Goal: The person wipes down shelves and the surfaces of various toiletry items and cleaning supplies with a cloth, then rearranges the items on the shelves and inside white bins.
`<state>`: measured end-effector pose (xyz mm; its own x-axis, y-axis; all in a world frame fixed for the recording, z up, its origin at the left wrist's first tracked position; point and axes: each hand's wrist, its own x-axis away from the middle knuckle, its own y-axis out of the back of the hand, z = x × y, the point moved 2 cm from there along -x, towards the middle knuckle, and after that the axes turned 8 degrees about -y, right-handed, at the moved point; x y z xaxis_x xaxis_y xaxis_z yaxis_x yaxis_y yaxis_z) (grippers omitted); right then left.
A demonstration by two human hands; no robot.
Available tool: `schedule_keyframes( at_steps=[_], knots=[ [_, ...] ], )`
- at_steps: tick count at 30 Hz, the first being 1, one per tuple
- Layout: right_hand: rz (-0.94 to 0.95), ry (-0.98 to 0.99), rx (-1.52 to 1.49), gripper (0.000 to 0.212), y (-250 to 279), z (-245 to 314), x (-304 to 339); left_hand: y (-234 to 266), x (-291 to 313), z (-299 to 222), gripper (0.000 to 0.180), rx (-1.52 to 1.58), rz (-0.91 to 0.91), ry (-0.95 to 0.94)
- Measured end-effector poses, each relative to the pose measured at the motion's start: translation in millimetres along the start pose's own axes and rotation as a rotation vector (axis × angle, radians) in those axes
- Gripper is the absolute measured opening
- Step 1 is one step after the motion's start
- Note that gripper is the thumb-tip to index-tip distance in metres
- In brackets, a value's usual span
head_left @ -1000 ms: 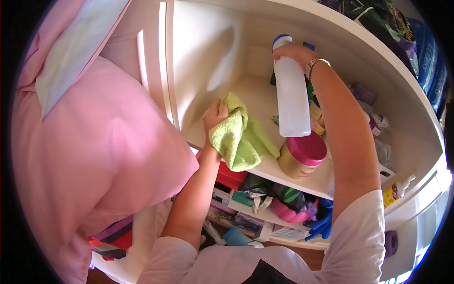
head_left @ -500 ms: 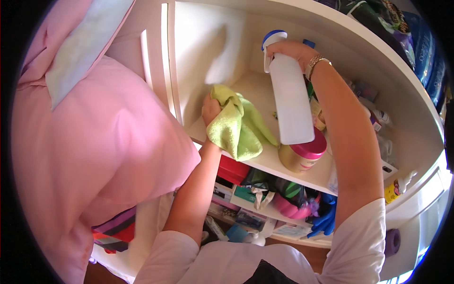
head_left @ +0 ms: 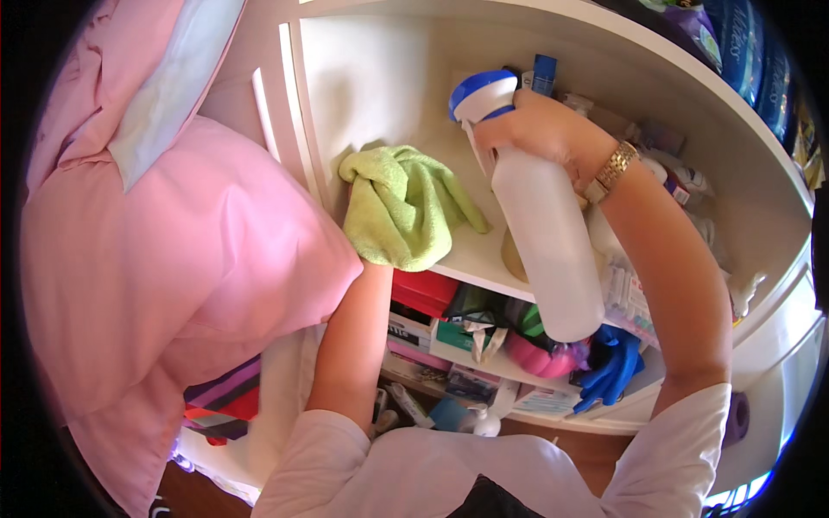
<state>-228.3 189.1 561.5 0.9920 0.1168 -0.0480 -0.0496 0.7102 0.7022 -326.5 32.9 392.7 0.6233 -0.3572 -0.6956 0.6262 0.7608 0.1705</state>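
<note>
My left hand point(head_left: 373, 255) is almost wholly hidden under a light green cloth point(head_left: 399, 205), which it presses against the left end of a white shelf point(head_left: 471, 255). My right hand point(head_left: 540, 128) grips the neck of a white spray bottle point(head_left: 540, 229) with a blue and white nozzle, held up in front of the shelf, nozzle pointing left toward the back wall. A gold watch point(head_left: 611, 169) sits on my right wrist.
A large pink cushion point(head_left: 164, 259) fills the left side, against the white upright point(head_left: 298, 104) of the cupboard. The lower shelf holds a red box point(head_left: 425, 292), a blue glove point(head_left: 611, 367) and several packets. Small bottles stand at the shelf's right end point(head_left: 682, 186).
My left hand slid the green cloth further left and back on the shelf. My right hand lowered the spray bottle, which now covers the pink-lidded jar.
</note>
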Motion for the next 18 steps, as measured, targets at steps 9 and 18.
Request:
schedule_keyframes(
  at_steps=[9, 18],
  knots=[
    [-0.017, 0.117, 0.070, 0.047, -5, -18, 32, -23, 9, -14, 0.016, -1.116, -0.093, 0.004],
    [-0.131, 0.159, 0.004, 0.036, -18, -53, 54, -26, 15, -39, 0.031, -2.979, 0.284, -0.375]
  ],
)
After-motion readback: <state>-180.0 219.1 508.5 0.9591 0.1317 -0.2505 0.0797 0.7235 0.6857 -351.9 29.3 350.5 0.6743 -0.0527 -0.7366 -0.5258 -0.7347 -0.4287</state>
